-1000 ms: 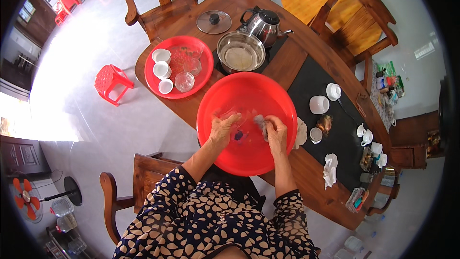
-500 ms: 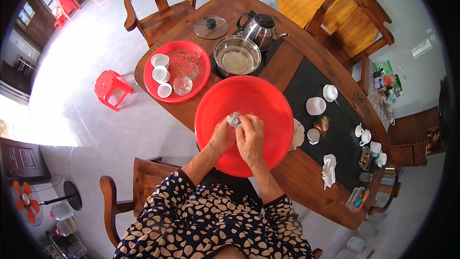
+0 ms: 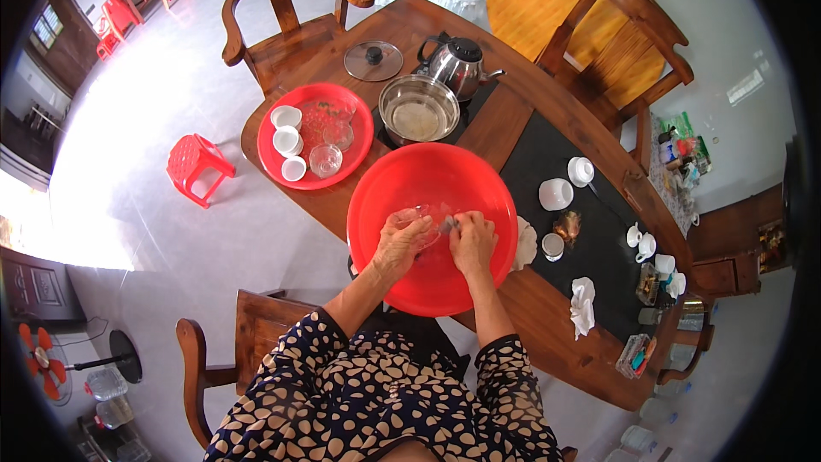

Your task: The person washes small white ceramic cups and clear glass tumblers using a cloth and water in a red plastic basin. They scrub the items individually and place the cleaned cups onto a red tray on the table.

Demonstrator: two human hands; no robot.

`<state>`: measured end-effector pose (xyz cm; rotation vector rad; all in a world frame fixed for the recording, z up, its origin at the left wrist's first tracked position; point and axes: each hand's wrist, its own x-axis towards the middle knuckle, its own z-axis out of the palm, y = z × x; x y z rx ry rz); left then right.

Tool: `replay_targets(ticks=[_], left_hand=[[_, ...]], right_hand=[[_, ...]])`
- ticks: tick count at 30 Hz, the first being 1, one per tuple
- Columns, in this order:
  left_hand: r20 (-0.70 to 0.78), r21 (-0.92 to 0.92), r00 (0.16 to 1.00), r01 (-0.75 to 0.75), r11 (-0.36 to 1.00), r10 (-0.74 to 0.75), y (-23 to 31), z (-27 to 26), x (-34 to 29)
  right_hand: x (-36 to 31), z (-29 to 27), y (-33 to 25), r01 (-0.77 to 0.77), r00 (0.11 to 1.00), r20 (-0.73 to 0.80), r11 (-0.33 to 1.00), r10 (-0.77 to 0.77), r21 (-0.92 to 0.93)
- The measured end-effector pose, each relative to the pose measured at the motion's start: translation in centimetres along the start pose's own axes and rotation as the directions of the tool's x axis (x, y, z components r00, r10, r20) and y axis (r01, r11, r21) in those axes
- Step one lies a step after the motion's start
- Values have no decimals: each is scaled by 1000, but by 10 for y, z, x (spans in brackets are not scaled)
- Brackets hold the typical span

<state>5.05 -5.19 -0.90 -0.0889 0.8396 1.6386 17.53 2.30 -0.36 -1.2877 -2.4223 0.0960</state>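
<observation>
Both hands are over the large red basin (image 3: pixel 376 197) at the table's near edge. My left hand (image 3: pixel 395 246) is closed around a small clear glass cup (image 3: pixel 422 221), which is hard to make out against the red. Just to its right, my right hand (image 3: pixel 473 241) pinches a small greyish cloth (image 3: pixel 448 223), partly hidden by the fingers. Left of the basin, a red round tray (image 3: pixel 272 168) carries several white cups (image 3: pixel 287 140) and clear glass cups (image 3: pixel 326 160).
Beyond the basin stand a steel pot (image 3: pixel 419 109), a kettle (image 3: pixel 457 68) and a glass lid (image 3: pixel 374 61). To the right are a white lidless jar (image 3: pixel 556 194), a crumpled white tissue (image 3: pixel 582 306) and a beige cloth (image 3: pixel 523 244). A wooden chair (image 3: pixel 261 334) stands near my left side.
My hands were together on the cup and cloth; they have moved apart. My right hand has drawn the cloth to the right, while the glass cup stays in my left. The view has shifted slightly.
</observation>
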Motion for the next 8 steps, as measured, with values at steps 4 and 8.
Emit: replay_targets(ticks=[4, 8], left_hand=[[35, 291, 971, -235, 927, 236, -3, -12, 11], [182, 653, 863, -465, 598, 472, -8, -18, 11]], right_hand=[[-11, 9, 19, -194, 919, 388, 938, 71, 288], [-14, -20, 4, -335, 924, 370, 682, 101, 650]])
